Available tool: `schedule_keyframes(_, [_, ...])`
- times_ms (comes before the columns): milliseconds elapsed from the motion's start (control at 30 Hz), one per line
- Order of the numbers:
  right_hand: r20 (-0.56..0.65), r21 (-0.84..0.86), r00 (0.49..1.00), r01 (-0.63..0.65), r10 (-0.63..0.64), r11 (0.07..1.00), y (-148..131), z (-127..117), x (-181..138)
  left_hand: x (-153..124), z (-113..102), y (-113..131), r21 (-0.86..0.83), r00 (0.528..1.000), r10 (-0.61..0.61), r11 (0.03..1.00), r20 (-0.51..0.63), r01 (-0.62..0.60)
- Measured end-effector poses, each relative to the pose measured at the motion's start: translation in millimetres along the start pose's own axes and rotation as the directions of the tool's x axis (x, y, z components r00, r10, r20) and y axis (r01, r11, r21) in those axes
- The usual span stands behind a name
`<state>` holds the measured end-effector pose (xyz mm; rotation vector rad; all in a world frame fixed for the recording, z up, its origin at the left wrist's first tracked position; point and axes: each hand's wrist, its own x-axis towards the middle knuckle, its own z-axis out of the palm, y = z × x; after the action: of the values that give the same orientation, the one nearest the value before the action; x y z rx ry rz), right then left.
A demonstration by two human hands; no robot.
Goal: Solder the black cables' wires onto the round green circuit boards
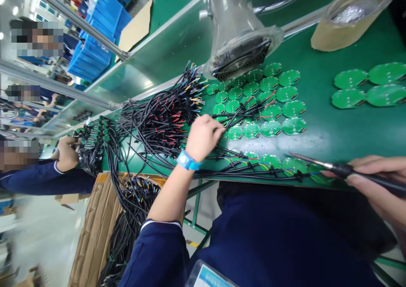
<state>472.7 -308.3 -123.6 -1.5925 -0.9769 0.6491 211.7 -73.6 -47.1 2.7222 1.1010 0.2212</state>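
At nine o'clock a co-worker's hand (66, 152) rests on black cabling at the green bench's (333, 130) edge. Moving right, a tangled heap of thin black wire harnesses with red, yellow and blue tips (158, 118) sprawls across the bench. The left hand (203, 135), wearing a blue wrist strap (187, 160), is closed, pinching wires at the heap's three o'clock side. Beyond it lie round green circuit boards (269, 105), roughly two dozen in rows, plus four larger ones (368, 86) at two o'clock. At four o'clock the right hand (377, 185) grips one black-handled soldering iron (333, 167); its long axis runs nearly level, with the metal tip pointing towards nine o'clock over the nearest board row.
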Motion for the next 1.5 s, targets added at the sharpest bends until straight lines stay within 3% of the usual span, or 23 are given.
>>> schedule_keyframes(33, [-0.003,0.017,1.0,0.009,-0.009,1.0,-4,1,0,2,-3,-11,0.125,0.996,-0.072,0.99,0.043,0.066])
schedule_keyframes(100, [-0.006,0.042,1.0,0.007,-0.006,0.999,-10,2,0,6,-7,-28,0.205,0.971,-0.129,0.975,0.201,0.087])
schedule_keyframes(200, [-0.024,0.07,1.0,0.004,-0.002,0.998,-15,4,1,8,-16,-36,0.186,0.952,-0.004,0.981,0.305,-0.056])
schedule_keyframes(267, [-0.019,0.095,0.999,0.035,-0.033,0.995,-19,5,3,7,-25,-26,0.16,0.974,0.066,0.982,0.215,-0.102])
schedule_keyframes(300, [0.002,0.103,0.999,0.052,-0.052,0.993,-20,6,4,6,-29,-17,0.131,0.993,0.062,0.988,0.103,-0.076])
schedule_keyframes(367, [0.035,0.123,0.993,0.108,-0.113,0.987,-23,6,7,2,-33,8,0.017,0.992,0.08,0.997,-0.098,-0.079])
schedule_keyframes(400, [0.042,0.128,0.992,0.115,-0.121,0.985,-23,6,8,-1,-30,22,-0.034,0.987,0.096,0.994,-0.132,-0.101])
schedule_keyframes(467, [0.072,0.137,0.993,0.086,-0.096,0.987,-22,6,10,-6,-17,50,-0.183,0.97,0.228,0.953,-0.088,-0.241])
schedule_keyframes(533, [0.107,0.096,0.993,0.033,-0.043,0.995,-21,4,11,-10,4,72,-0.369,0.944,0.326,0.885,0.053,-0.285])
schedule_keyframes(667, [0.155,-0.055,0.987,0.044,-0.035,0.998,-22,4,11,-14,33,90,-0.384,0.946,0.245,0.911,0.212,-0.15])
schedule_keyframes(1067, [0.172,-0.247,0.973,0.192,-0.152,0.95,-38,9,18,-17,34,90,-0.375,0.966,0.225,0.913,0.129,-0.162])
schedule_keyframes(1500, [0.162,-0.253,0.98,0.153,-0.114,0.955,-38,10,17,-20,37,92,-0.354,0.973,0.211,0.92,0.095,-0.165])
